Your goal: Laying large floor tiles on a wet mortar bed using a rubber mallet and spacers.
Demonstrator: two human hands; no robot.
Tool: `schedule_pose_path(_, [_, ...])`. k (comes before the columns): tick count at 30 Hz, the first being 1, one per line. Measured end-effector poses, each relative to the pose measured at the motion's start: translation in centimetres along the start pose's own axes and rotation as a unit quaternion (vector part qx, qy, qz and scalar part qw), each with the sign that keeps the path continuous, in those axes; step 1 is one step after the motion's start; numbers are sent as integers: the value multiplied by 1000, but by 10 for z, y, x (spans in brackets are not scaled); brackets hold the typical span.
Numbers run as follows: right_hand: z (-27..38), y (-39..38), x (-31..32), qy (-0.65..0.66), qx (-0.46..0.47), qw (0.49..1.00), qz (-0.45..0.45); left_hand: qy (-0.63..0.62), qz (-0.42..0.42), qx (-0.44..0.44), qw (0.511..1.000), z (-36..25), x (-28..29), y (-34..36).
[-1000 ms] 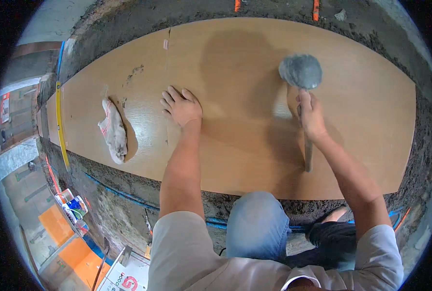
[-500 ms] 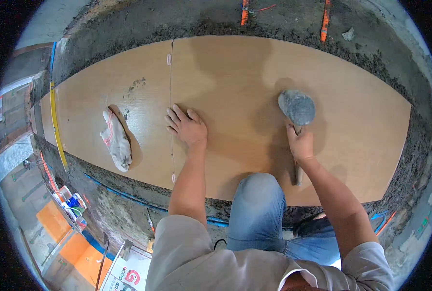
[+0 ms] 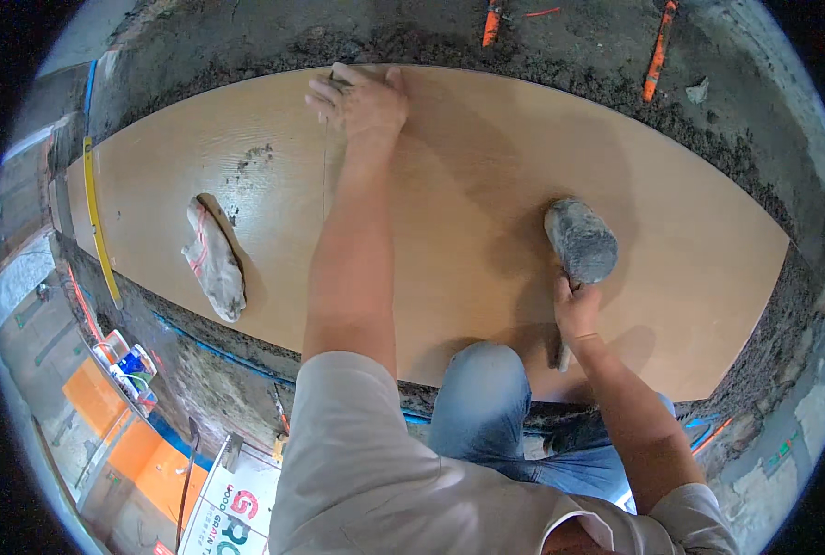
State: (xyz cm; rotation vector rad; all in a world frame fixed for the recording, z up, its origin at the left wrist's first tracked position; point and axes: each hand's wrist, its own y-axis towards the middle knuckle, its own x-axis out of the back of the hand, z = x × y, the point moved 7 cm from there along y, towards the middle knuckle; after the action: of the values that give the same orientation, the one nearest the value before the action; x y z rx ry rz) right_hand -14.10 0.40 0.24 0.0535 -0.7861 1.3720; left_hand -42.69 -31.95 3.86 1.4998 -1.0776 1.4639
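My left hand point(image 3: 361, 104) is at the far edge of the light-brown wood-look tiles point(image 3: 459, 231), fingers spread, over the seam between two of them. My right hand point(image 3: 576, 310) grips a rubber mallet point(image 3: 581, 242) by its handle near the head, low over or on the right-hand tile, close to my knee. A crumpled white cloth or glove point(image 3: 213, 259) with red stripes lies on the left-hand tile, near some dark smudges. A yellow spirit level point(image 3: 99, 222) lies across the left end.
Dark mortar bed and concrete point(image 3: 579, 42) surround the tiles, with orange pipes point(image 3: 657, 51) beyond and blue pipes point(image 3: 218, 350) along the near side. At the lower left are a small container with packets point(image 3: 127, 368), orange boards point(image 3: 93, 398) and a white printed box point(image 3: 223, 509).
My left hand has moved away from me along the seam to the far edge. The mallet and my right hand have come lower in the picture, nearer my knee.
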Motion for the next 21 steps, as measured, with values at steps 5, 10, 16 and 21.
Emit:
schedule_pose_path(5, [7,-2,-1,-27,-32,999,33,31,6,12,999,8,-19,6])
schedule_pose_path(10, [11,-2,1,16,-42,999,15,-67,-71,-101,990,10,-5,17])
schedule_pose_path(16, [9,-2,-3,-98,-115,987,62,-306,-249,-179,901,33,135,42])
schedule_pose_path(21, [15,3,13,-49,-35,998,-10,-432,104,-140,885,108,193,-17])
